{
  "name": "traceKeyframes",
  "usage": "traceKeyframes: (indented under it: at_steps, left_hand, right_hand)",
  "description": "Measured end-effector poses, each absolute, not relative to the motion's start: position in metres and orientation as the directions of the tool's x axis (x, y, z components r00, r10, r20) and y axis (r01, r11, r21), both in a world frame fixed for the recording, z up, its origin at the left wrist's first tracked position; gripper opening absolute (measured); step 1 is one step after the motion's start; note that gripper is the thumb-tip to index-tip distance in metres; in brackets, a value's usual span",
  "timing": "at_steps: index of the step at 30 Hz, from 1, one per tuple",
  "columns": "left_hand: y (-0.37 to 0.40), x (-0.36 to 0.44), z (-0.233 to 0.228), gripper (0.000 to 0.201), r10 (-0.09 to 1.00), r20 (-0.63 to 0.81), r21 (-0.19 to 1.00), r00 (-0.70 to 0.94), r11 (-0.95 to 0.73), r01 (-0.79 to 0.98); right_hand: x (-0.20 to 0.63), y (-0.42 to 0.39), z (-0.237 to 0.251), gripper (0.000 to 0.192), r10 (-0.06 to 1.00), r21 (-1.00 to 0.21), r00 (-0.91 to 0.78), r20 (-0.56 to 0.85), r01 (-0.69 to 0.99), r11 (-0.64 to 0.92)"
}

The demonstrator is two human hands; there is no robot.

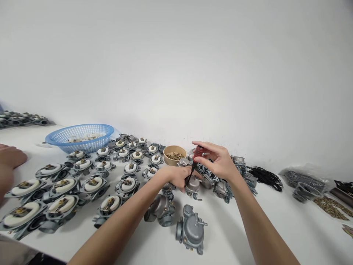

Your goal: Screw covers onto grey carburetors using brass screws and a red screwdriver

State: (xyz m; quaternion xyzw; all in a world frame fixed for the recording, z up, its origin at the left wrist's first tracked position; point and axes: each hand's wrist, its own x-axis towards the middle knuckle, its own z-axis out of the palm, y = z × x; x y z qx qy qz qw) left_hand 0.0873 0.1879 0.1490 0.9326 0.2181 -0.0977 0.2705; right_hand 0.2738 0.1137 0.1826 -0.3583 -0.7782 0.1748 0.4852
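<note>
1. Nearest the camera, a grey carburetor [191, 229] lies near the bench's front edge, with another carburetor [161, 209] just left of it.
2. Behind them, the left hand [176, 176] is wrapped around a carburetor body [192, 186] at mid-bench.
3. Above it, the right hand [216, 162] pinches a red-handled screwdriver [196, 158], tip down on that body.
4. Further back stand a bowl of brass screws [174, 154] and a blue basket [79, 137].
5. Another person's hand [9, 158] shows at the left edge.

The right hand [217, 162] grips a red-handled screwdriver [194, 163], tip down on a grey carburetor [192, 186] steadied by the left hand [176, 176]. Open carburetors crowd the bench [154, 243] beside a blue basket [79, 137] and a screw bowl [174, 154].
</note>
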Motion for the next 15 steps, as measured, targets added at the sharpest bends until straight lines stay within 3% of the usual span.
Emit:
traceKeyframes:
  at_steps: [15]
  left_hand:
    - [0.1929, 0.0873, 0.1427, 0.087, 0.388, -0.229, 0.404, 0.893, -0.796, 0.450]
  right_hand:
    - [0.2723, 0.1121, 0.1840, 0.042, 0.730, -0.615, -0.325, 0.602, 0.396, 0.683]
